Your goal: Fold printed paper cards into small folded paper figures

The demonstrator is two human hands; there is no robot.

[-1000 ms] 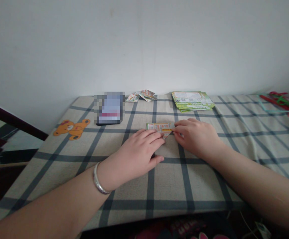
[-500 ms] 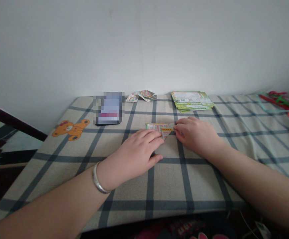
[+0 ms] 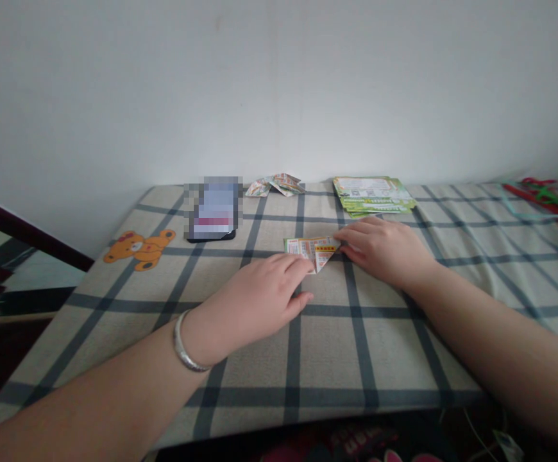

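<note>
A small printed paper (image 3: 324, 249) lies on the checked tablecloth, folded so that its right part tapers to a point. My left hand (image 3: 269, 292), with a silver bangle at the wrist, rests on the paper's near left part. Its fingers are stretched out and the thumb stands apart. At the right corner of the paper, my right hand (image 3: 385, 250) pinches the tip between thumb and fingers. Part of the paper is hidden under the left fingers.
Against the wall stand some folded paper pieces (image 3: 276, 185) and a stack of green-edged leaflets (image 3: 372, 194). A phone (image 3: 214, 212) with a blurred screen lies to the left, near a bear figure (image 3: 139, 249). Red and green strips (image 3: 541, 196) lie at the far right.
My right fingers have shifted slightly over the paper's right corner. The left hand has drawn back a little, showing more of the print. The view has moved slightly.
</note>
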